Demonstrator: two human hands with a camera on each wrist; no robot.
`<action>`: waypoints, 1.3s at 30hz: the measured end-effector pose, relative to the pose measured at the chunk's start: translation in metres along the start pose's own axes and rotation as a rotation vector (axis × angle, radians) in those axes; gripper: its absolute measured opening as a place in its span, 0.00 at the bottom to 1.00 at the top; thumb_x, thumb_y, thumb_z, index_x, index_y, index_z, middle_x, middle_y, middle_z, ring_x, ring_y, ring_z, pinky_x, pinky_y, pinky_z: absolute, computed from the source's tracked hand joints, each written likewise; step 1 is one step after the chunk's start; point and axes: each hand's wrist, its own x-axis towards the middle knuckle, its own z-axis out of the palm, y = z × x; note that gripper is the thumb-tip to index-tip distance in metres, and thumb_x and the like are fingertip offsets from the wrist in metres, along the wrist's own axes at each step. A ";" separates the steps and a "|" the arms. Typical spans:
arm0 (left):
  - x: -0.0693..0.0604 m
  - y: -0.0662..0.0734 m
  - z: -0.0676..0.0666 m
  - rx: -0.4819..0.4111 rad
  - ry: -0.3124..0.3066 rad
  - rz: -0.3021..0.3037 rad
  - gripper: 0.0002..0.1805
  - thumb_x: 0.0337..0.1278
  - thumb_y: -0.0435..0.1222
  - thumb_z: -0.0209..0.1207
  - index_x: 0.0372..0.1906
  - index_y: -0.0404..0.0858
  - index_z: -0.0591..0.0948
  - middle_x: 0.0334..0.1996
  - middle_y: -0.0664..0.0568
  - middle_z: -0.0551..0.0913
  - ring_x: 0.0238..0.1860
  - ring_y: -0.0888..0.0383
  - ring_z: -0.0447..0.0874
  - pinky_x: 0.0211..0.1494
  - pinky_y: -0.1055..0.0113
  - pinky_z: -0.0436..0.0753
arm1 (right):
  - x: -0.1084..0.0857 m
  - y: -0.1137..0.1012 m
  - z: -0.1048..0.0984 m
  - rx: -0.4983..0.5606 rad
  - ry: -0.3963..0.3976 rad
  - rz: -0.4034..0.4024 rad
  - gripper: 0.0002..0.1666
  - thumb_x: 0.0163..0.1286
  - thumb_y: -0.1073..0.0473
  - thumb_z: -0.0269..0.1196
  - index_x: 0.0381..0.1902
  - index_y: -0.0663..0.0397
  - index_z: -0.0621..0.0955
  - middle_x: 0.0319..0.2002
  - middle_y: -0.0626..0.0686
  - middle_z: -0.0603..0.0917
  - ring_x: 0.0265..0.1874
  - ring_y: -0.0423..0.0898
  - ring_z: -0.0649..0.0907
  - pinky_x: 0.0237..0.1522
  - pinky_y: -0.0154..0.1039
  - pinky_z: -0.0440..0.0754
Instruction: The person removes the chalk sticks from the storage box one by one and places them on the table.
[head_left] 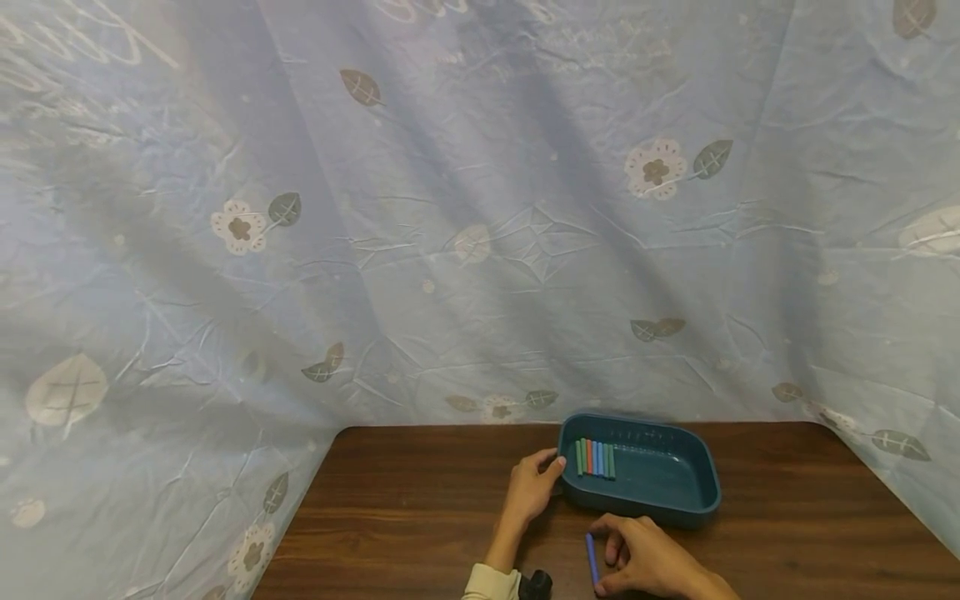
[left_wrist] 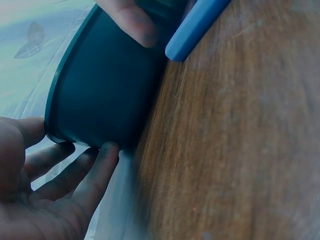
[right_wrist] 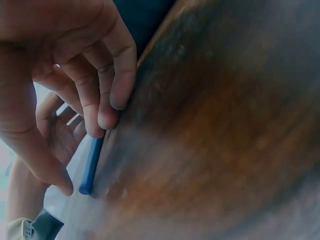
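A dark teal plastic basin (head_left: 647, 507) sits on the table. My left hand (head_left: 531, 487) holds its left end, thumb at the rim and fingertips against the outer wall (left_wrist: 95, 95). Inside, at the left, several slim green, orange and blue sticks (head_left: 589, 458) lie side by side, looking like chalk or crayons. A blue-violet stick (head_left: 592, 560) of similar shape lies on the table in front of the basin. Over it my right hand (head_left: 648, 557) spans with bent fingers, index by the far end. The thumb is beside the near end, slightly apart in the right wrist view.
The brown wood-grain table (head_left: 420, 508) has rounded back corners. A pale patterned cloth (head_left: 480, 208) hangs behind it and along both sides. A dark device (head_left: 536, 585) sits on the left wrist by a cream sleeve (head_left: 491, 582).
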 end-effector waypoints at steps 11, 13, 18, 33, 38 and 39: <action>-0.003 0.001 0.000 -0.057 -0.015 0.006 0.23 0.78 0.43 0.62 0.64 0.29 0.84 0.57 0.37 0.90 0.43 0.52 0.94 0.48 0.59 0.92 | -0.004 -0.011 -0.016 -0.038 0.034 -0.021 0.45 0.58 0.49 0.84 0.66 0.67 0.79 0.36 0.48 0.86 0.30 0.35 0.81 0.32 0.33 0.82; -0.002 0.001 0.000 -0.071 -0.019 0.004 0.23 0.78 0.42 0.62 0.65 0.29 0.84 0.57 0.37 0.89 0.41 0.52 0.94 0.46 0.60 0.92 | -0.004 -0.013 -0.018 -0.048 0.040 -0.026 0.45 0.58 0.49 0.84 0.66 0.68 0.79 0.36 0.48 0.86 0.30 0.35 0.81 0.32 0.33 0.82; -0.003 0.002 0.000 -0.090 -0.024 -0.003 0.23 0.77 0.42 0.62 0.65 0.30 0.84 0.56 0.37 0.90 0.38 0.52 0.94 0.43 0.62 0.91 | -0.003 -0.019 -0.024 -0.059 0.048 -0.035 0.44 0.59 0.49 0.83 0.66 0.68 0.79 0.37 0.48 0.86 0.31 0.34 0.81 0.33 0.33 0.82; -0.002 0.000 -0.001 -0.039 -0.005 0.023 0.24 0.77 0.45 0.62 0.65 0.31 0.84 0.59 0.36 0.88 0.47 0.49 0.94 0.53 0.55 0.91 | 0.002 -0.029 -0.047 -0.117 0.109 -0.084 0.44 0.62 0.46 0.81 0.67 0.67 0.79 0.37 0.50 0.86 0.30 0.33 0.81 0.33 0.32 0.82; -0.003 -0.001 -0.001 -0.046 -0.009 0.028 0.24 0.77 0.44 0.63 0.64 0.30 0.84 0.59 0.34 0.88 0.42 0.51 0.94 0.50 0.57 0.91 | 0.007 -0.031 -0.057 -0.135 0.132 -0.084 0.44 0.63 0.45 0.80 0.67 0.65 0.79 0.36 0.49 0.86 0.29 0.33 0.80 0.32 0.33 0.81; -0.003 -0.001 -0.001 -0.050 -0.009 0.030 0.24 0.77 0.44 0.63 0.64 0.30 0.84 0.59 0.34 0.88 0.42 0.51 0.94 0.51 0.56 0.91 | 0.008 -0.031 -0.059 -0.141 0.140 -0.079 0.44 0.63 0.45 0.80 0.67 0.65 0.79 0.36 0.49 0.86 0.29 0.33 0.80 0.32 0.33 0.81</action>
